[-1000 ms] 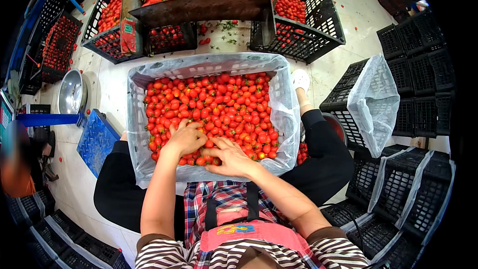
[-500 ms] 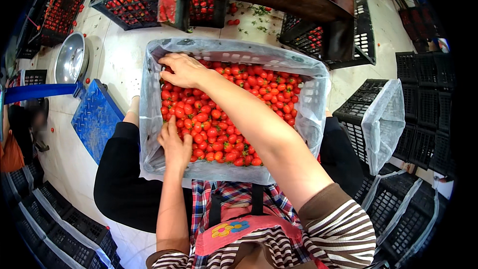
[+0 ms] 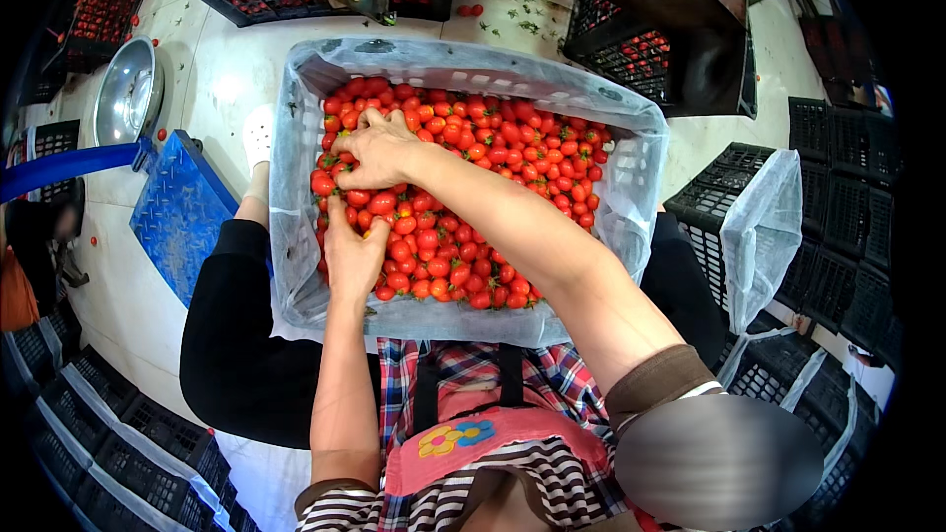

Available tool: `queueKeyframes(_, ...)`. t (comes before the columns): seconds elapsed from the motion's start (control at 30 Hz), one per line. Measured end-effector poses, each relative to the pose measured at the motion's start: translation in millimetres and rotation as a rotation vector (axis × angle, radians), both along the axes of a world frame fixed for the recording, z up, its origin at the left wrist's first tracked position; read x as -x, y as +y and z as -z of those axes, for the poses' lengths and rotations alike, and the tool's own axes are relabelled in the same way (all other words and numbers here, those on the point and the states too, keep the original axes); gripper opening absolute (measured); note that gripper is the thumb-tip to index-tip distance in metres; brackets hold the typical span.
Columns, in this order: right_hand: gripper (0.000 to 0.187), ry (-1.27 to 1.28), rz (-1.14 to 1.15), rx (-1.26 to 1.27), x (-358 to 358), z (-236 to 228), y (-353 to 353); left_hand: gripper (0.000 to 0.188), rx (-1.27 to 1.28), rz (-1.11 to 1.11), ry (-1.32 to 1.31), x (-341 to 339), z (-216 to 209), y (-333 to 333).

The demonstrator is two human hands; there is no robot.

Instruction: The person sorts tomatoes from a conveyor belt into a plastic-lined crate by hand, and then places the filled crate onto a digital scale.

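**Bare right hand (image 3: 379, 150) and bare left hand (image 3: 354, 256) work the left end; most of the small, glossy, oval red tomatoes (image 3: 522, 167) lie to their right**

Head view: the tomatoes fill a rectangular crate lined with pale translucent sheeting (image 3: 463, 323). Its long axis runs crosswise before the person, so the fruit stretches rightward from both grips. Single tomatoes point in mixed directions.

The right hand is the farther one, reaching across the body toward the far left corner. Its bare right forearm (image 3: 498, 207) passes over the fruit, with tomatoes on both sides of it. The grip is partly curled, fingers and thumb spread among tomatoes; whether it pinches one I cannot tell.

The left hand sits just on the near side of the right, closer to the body. Its thumb and forefinger stand apart with tomatoes between them; the other fingers are largely hidden, so a firm hold cannot be confirmed. For tomatoes along the near left wall, the left hand is nearer; for those by the far left corner, the right.

Well left of both grips lie a round silver metal basin (image 3: 128, 94) and a blue textured plate (image 3: 182, 217). Well right of them is a black plastic crate with a white liner (image 3: 744, 222).
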State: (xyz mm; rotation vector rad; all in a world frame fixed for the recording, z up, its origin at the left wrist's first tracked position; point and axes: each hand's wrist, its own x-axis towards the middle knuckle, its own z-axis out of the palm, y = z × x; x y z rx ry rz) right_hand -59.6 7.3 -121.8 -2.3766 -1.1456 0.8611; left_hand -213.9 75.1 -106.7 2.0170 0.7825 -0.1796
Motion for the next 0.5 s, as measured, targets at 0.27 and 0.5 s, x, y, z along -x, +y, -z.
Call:
queueKeyframes(0.27, 0.068, 0.06, -0.117, 0.163, 21, -27, -67, 0.082, 0.494, -0.001, 0.063, 7, 15, -34)
queueKeyframes(0.5, 0.066, 0.112, 0.185, 0.203, 31, -35, -193, 0.101, 0.337, 0.182, -0.108, -8, 8, -122)
